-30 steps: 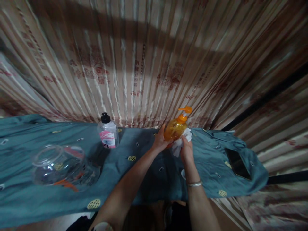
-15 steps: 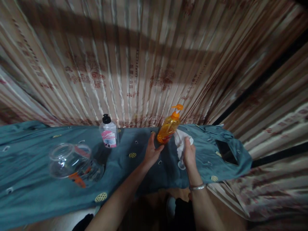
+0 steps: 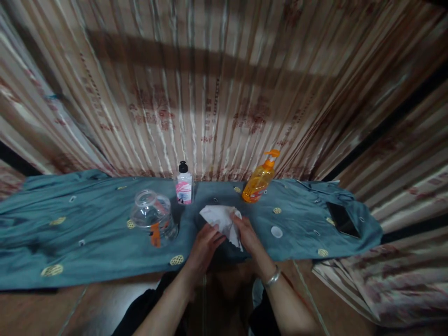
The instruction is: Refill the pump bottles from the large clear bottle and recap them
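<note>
Okay, both hands are on the tissue [image 3: 217, 215], mid-table near the front edge; take it as the clock's centre. Right hand [image 3: 247, 234], at four o'clock, is grasping the tissue's right side between thumb and fingers. Left hand [image 3: 206, 241], at seven to eight, has its fingers curled against the lower left edge; touching, but can't tell if they pinch it or just steady it. Tissue is partly spread, corner out toward ten, ragged edge hanging by the right hand. Step in hand, as I judge it: rearranging or folding the tissue between both hands. Next move calls for a light pinch and some slack, I'd say, since a thin sheet could tear or bunch. Orange bottle [image 3: 258, 184] is between one and two o'clock, pump up, leaning rightward in view (maybe lens), no hand on it. Clear bottle [image 3: 184, 190], black cap, stands between ten and eleven. Jar [image 3: 144, 215] at nine, with an orange patch; inside or printed, can't tell. White disc [image 3: 276, 232] just past three, phone [image 3: 342, 219] well beyond it at three. All on the green cloth [image 3: 105, 210], curtain [image 3: 217, 107] behind at twelve.
</note>
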`<state>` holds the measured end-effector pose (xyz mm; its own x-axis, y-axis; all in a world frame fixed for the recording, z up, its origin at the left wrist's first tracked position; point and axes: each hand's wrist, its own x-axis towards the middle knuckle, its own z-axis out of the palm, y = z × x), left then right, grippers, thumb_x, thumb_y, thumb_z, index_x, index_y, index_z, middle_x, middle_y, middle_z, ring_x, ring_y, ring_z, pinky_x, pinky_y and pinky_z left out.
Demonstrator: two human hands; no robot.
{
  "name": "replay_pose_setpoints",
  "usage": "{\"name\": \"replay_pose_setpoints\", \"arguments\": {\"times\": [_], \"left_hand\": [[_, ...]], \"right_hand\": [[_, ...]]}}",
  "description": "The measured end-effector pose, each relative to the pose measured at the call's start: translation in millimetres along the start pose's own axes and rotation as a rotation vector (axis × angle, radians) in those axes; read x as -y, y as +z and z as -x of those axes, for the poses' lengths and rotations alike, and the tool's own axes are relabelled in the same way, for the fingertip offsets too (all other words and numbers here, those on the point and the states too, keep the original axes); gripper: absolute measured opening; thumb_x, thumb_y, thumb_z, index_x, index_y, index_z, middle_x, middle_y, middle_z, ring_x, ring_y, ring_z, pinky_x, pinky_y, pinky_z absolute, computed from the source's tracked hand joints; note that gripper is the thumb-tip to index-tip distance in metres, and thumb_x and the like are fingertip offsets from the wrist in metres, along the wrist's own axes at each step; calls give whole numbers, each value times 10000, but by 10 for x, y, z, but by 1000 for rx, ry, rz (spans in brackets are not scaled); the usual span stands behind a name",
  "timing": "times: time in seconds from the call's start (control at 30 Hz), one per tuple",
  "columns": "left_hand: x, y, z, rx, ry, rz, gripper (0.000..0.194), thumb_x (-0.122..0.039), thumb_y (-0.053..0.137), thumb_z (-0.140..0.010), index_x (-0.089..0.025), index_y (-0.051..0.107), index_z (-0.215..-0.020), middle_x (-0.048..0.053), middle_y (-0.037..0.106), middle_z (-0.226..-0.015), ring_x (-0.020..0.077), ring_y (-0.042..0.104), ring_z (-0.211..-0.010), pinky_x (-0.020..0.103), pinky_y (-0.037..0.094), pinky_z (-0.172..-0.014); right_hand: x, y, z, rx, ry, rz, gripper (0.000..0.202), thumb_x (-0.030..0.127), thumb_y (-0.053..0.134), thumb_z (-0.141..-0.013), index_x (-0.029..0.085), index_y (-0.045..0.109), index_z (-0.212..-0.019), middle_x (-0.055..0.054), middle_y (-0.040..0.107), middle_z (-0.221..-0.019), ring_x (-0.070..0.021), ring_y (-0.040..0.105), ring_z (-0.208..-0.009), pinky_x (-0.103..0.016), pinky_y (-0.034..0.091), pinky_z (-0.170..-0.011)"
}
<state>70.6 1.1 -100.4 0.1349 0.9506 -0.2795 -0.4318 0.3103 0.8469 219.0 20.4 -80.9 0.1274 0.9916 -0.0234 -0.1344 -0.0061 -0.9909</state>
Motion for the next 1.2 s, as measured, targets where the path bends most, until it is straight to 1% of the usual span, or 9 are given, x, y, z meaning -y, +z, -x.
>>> {"name": "replay_pose_setpoints", "arguments": {"times": [0.17, 0.27, 0.33, 0.4, 0.53, 0.67, 0.77, 1.07, 1.2], "left_hand": [[-93, -174, -41, -107, 101, -64, 593, -628, 945, -608, -197, 798, -986, 91, 842, -960, 291, 780, -930, 433, 620, -901], [-122, -242, -74, -160, 162, -131, 451, -584, 925, -633, -238, 788, -887, 35, 815, -870, 267, 734, -884, 382, 592, -829], [-134, -238, -71, -153, 175, -172, 386, -560, 911, -657, -249, 782, -847, 18, 785, -804, 258, 704, -828, 367, 570, -773], [-143, -201, -57, -125, 172, -198, 372, -558, 902, -668, -243, 780, -826, 10, 755, -754, 245, 678, -777, 353, 549, -730], [-158, -119, -38, -80, 148, -215, 440, -612, 902, -649, -219, 774, -798, 8, 734, -739, 211, 646, -732, 320, 519, -685], [-179, -107, -33, -63, 122, -207, 527, -656, 903, -646, -207, 782, -892, 8, 735, -758, 183, 629, -686, 302, 500, -649], [-196, -131, -22, -55, 117, -209, 520, -631, 936, -603, -202, 765, -843, 3, 713, -727, 165, 604, -646, 291, 482, -618], [-174, -176, -48, -73, 85, -221, 419, -585, 898, -665, -217, 777, -824, -19, 677, -671, 156, 575, -580, 276, 443, -549], [-99, -227, -128, -119, 128, -215, 446, -559, 876, -711, -228, 798, -998, 48, 808, -948, 235, 742, -846, 327, 579, -733]], "right_hand": [[3, -3, -115, 77, 28, 17, 448, 614, 954, -622, 222, 757, -712, 33, 673, -643, -154, 549, -627, -275, 453, -603], [-54, 4, -174, 76, 36, -58, 498, 533, 994, -587, 263, 821, -967, -21, 811, -934, -208, 702, -837, -309, 560, -753], [-93, 50, -160, 126, 47, -91, 608, 529, 992, -617, 309, 813, -1154, -62, 818, -1193, -245, 745, -1040, -365, 593, -902], [-119, 135, -112, 200, 51, -73, 636, 560, 980, -645, 330, 806, -1212, -60, 799, -1276, -259, 738, -1130, -386, 585, -975], [-148, 325, -33, 314, 48, 27, 482, 659, 901, -734, 246, 833, -972, -19, 787, -924, -225, 706, -882, -325, 566, -827], [-159, 374, -92, 113, 13, 90, 545, 764, 794, -771, 223, 739, -744, 27, 628, -639, -158, 529, -621, -273, 422, -582], [-120, 284, -178, 8, -51, 153, 554, 764, 806, -741, 234, 672, -648, 42, 573, -583, -143, 471, -592, -269, 359, -546], [115, -142, -225, 79, 109, -25, 586, 704, 972, -541, 210, 705, -712, 55, 611, -612, -117, 474, -558, -253, 379, -533], [-16, -269, -310, -8, 55, 68, 569, 734, 920, -601, 230, 686, -723, 63, 577, -588, -132, 472, -557, -265, 385, -533]]}}
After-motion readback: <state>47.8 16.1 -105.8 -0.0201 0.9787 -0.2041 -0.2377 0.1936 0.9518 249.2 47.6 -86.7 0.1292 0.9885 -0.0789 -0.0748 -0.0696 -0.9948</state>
